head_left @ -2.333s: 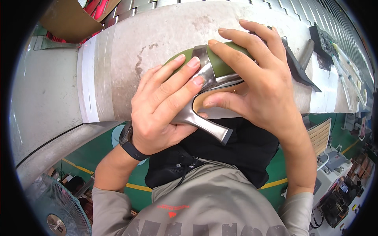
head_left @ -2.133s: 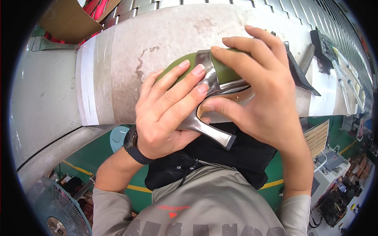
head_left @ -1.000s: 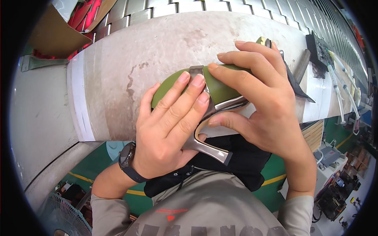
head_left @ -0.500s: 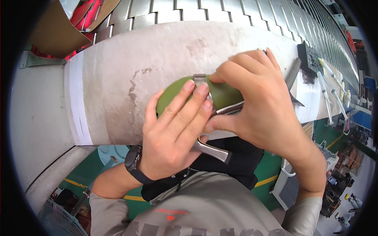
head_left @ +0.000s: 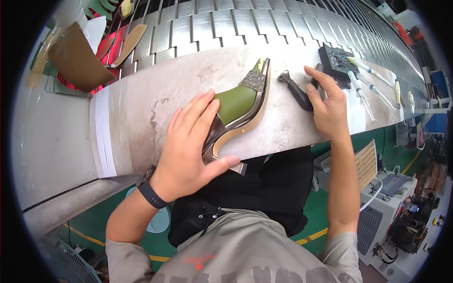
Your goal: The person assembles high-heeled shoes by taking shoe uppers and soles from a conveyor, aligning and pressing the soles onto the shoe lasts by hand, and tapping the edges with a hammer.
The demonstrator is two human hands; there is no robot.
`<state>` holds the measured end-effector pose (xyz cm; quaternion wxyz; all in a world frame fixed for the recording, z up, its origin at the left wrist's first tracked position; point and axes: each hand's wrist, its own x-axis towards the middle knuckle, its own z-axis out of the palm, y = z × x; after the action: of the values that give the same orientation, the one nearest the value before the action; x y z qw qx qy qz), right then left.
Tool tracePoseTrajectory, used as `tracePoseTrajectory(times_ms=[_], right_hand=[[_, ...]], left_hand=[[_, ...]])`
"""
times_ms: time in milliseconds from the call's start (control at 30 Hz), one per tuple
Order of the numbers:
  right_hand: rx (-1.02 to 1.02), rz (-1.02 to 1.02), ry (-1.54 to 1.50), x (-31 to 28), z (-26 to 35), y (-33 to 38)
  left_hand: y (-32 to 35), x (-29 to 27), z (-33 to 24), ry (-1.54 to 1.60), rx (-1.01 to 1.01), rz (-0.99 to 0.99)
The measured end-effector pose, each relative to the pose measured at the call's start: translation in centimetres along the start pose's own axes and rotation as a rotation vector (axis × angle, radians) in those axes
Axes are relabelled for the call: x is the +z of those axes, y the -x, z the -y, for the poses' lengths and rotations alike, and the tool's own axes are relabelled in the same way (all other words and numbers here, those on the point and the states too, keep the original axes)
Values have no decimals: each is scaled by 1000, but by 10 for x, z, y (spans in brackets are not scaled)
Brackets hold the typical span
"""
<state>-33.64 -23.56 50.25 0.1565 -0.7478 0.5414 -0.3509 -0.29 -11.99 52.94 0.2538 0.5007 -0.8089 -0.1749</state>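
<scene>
On the worktable a green high-heeled shoe [head_left: 234,104] lies on its side. It has a glittery dark-grey band [head_left: 254,80], dark trim and a tan sole edge [head_left: 258,119]. My left hand [head_left: 188,144] rests over its rear part, fingers across the green upper and thumb by the dark heel [head_left: 241,168]; the palm hides what lies beneath. To the right, my right hand [head_left: 329,106] is at a dark-handled tool with a metal head [head_left: 297,92]. Its index finger and thumb are apart, around another dark handle whose lower end is hidden.
A black block [head_left: 336,60] stands at the table's right, beside several syringes [head_left: 362,96]. Beyond the table runs a metal slat conveyor [head_left: 212,26]. Brown curved sheets [head_left: 78,56] and red-lit parts are at the far left. A white machine [head_left: 377,193] stands at lower right.
My right hand has left the shoe and moved right to the dark-handled tools. The shoe has turned, its narrow end now pointing away from me. My left hand stays on it.
</scene>
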Motion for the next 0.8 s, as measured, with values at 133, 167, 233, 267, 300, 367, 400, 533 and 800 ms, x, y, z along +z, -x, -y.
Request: tracePoseTrajectory(times_ms=[133,167,233,267,300,367,400,533,800], right_hand=[[-120,299,81,-19,2,-6],[-235,315,275,-22,1,-8],[-222,353,342,-31,3,-14],[-236,439,361,-34,6,-16],[-251,526,379,-37,8,-18],[-304,548,368,-43,13,-15],[-352,576,336,-44,20,-12],[-402,486,249,-25,23,10],[14,173,-446,-4,53,34]], left_hand=[[-41,8,7,46,11,45],[-51,12,5,46,22,47],[-65,18,2,48,0,66],[-69,17,2,89,-53,103],[-69,16,4,85,-51,106],[-67,14,7,71,-13,138],[-67,13,8,70,43,164],[-72,12,9,91,94,226],[-76,7,10,93,131,271]])
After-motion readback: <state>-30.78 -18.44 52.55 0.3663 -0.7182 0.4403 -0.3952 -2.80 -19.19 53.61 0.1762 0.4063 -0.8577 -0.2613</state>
